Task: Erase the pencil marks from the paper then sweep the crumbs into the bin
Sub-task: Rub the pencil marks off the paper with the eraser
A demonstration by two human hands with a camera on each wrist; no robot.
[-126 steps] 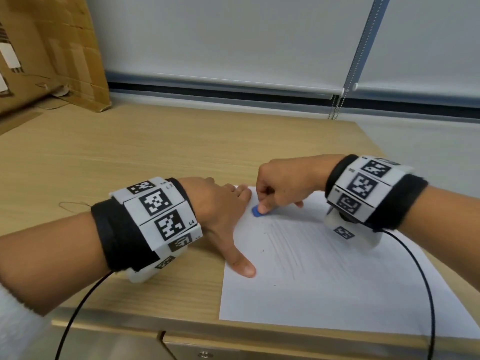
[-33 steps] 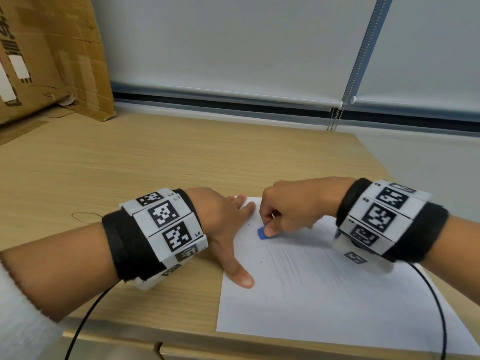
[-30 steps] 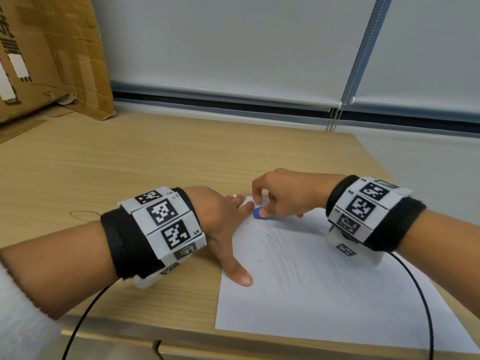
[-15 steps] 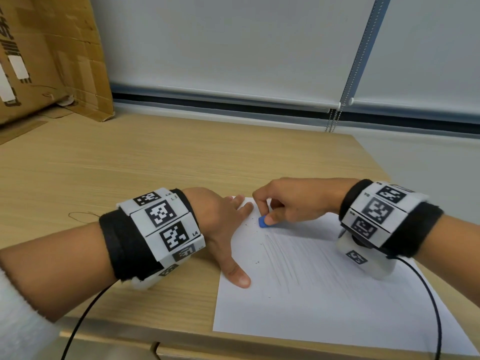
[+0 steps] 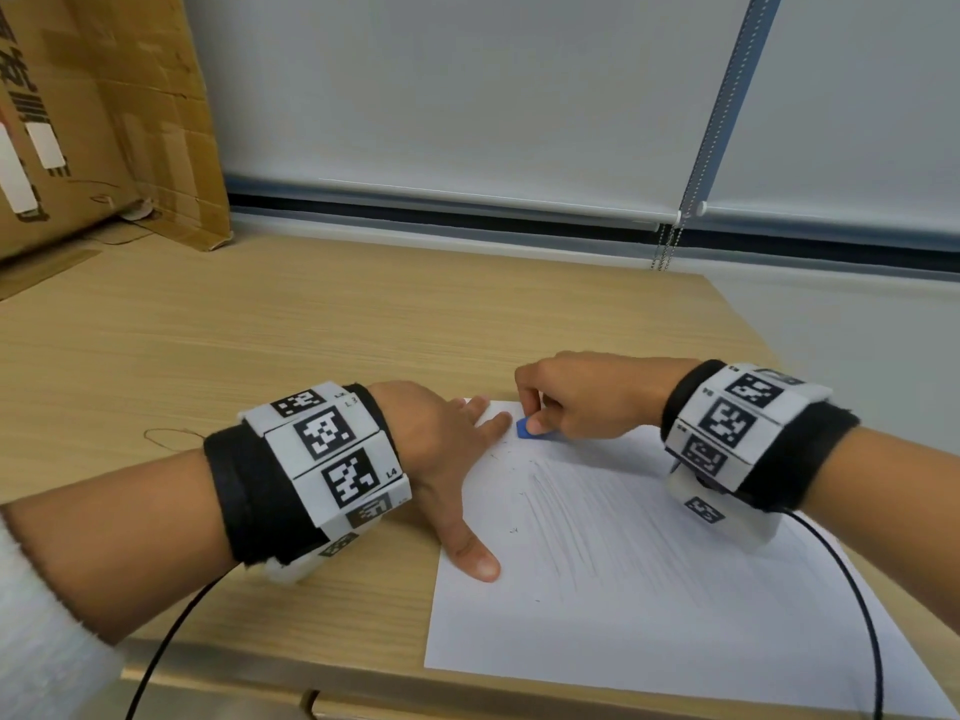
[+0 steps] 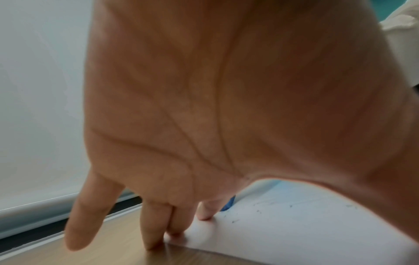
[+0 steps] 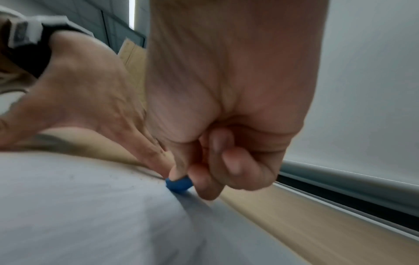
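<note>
A white sheet of paper (image 5: 649, 605) with faint pencil strokes lies at the desk's near right. My right hand (image 5: 576, 402) pinches a small blue eraser (image 5: 531, 427) and presses it on the sheet's far left corner; the right wrist view shows the eraser (image 7: 178, 185) under thumb and fingertip. My left hand (image 5: 447, 459) lies flat with straight fingers on the sheet's left edge, thumb spread toward me, fingertips (image 6: 204, 213) on the paper (image 6: 294, 224) beside the eraser (image 6: 228, 204). Dark crumbs (image 5: 511, 530) dot the sheet. No bin is in view.
A wooden desk (image 5: 311, 345) stretches left and back. A cardboard box (image 5: 93, 116) stands at the far left corner. White roller blinds (image 5: 467, 96) with a bead chain (image 5: 667, 246) hang behind. Black cables run from both wristbands over the near edge.
My right hand has rubbed the eraser back and forth in short strokes over the sheet's far left corner. The left hand has stayed pressed on the paper's edge.
</note>
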